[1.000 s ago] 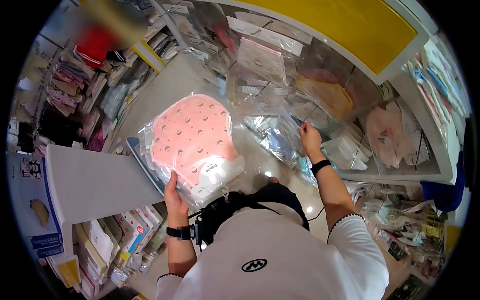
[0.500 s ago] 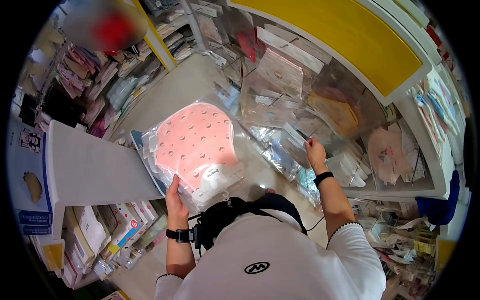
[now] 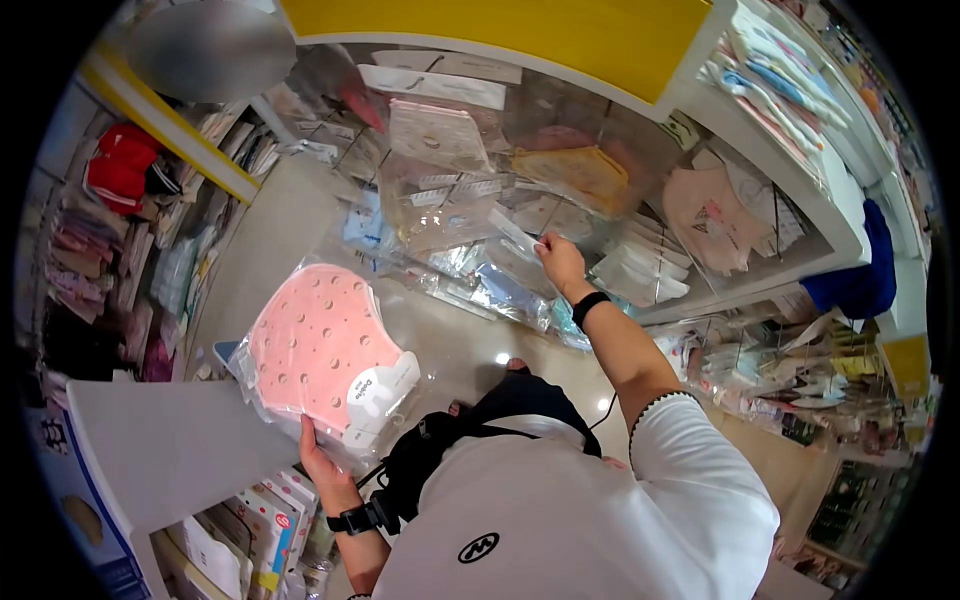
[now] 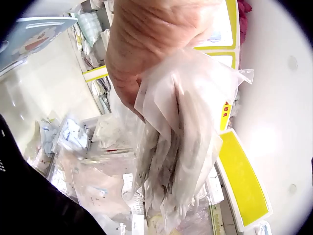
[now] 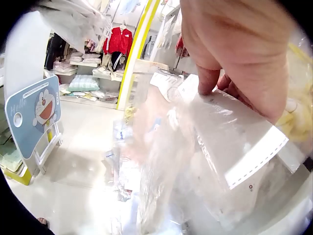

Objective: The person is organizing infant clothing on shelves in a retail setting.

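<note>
Packet [image 3: 315, 345] in left hand [image 3: 320, 465], floor [image 3: 262, 225] past its edge.

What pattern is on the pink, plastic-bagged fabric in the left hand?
The pink fabric bears small, scattered round motifs, clearest in the head view.

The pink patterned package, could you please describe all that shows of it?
The pink patterned package is a flat, broad piece, apparently fabric, dotted with small round motifs, inside glossy clear plastic. A white card with small lettering sits at its lower right. The left grip holds its near edge, thumb on top, printed face turned upward, left of centre in the head view.
</note>
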The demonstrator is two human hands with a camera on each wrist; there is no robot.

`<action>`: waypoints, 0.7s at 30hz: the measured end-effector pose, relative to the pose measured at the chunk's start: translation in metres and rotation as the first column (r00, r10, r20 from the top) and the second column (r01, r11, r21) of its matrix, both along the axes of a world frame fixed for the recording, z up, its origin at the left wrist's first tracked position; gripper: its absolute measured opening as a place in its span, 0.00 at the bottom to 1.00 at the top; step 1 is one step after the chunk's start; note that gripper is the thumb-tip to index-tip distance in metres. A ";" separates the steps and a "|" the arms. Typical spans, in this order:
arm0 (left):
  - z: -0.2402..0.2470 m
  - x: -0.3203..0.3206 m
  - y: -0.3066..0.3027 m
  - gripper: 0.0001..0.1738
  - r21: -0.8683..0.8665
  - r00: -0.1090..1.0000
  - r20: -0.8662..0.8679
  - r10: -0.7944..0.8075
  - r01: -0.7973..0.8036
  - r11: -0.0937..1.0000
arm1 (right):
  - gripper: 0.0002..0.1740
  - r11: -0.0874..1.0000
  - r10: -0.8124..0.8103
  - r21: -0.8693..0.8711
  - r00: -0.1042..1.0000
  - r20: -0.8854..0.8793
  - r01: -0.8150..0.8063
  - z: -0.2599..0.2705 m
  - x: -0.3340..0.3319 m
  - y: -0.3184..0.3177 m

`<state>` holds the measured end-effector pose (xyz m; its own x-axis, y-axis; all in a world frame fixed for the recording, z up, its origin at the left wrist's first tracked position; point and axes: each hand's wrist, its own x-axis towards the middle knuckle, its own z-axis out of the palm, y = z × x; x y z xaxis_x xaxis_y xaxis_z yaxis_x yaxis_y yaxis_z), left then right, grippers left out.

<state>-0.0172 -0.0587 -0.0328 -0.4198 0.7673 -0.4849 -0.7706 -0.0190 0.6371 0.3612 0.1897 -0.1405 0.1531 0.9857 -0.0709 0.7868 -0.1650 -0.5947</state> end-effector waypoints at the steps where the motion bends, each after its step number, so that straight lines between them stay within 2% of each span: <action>1: 0.003 0.002 0.001 0.24 -0.005 1.000 -0.018 -0.006 0.006 1.000 | 0.10 1.000 0.011 -0.003 1.000 0.020 -0.011 0.003 -0.001 -0.001; 5: 0.003 0.001 0.005 0.25 -0.016 0.999 -0.024 -0.046 0.045 0.999 | 0.08 0.996 0.090 -0.019 0.988 0.122 -0.088 0.007 -0.001 -0.006; 9: 0.008 0.004 0.010 0.26 -0.031 0.997 -0.022 -0.077 0.077 0.997 | 0.08 0.998 0.058 -0.020 0.989 0.138 -0.055 -0.004 -0.001 -0.004; 12: 0.013 0.008 0.015 0.26 -0.018 0.993 -0.050 -0.112 0.111 0.994 | 0.08 0.993 0.067 0.083 0.988 0.138 -0.079 -0.002 -0.005 -0.006; 13: 0.012 0.006 0.015 0.26 -0.018 0.992 -0.047 -0.118 0.117 0.993 | 0.09 0.983 0.054 0.168 0.990 0.131 -0.076 -0.008 -0.005 -0.005; 19: 0.013 0.008 0.021 0.26 -0.021 0.988 -0.059 -0.142 0.141 0.990 | 0.09 0.995 0.036 0.094 0.998 0.054 -0.041 -0.002 -0.003 -0.007; 21: 0.016 0.011 0.024 0.26 -0.019 0.986 -0.062 -0.152 0.151 0.988 | 0.09 0.990 0.054 0.127 0.998 0.036 -0.058 -0.005 -0.002 -0.007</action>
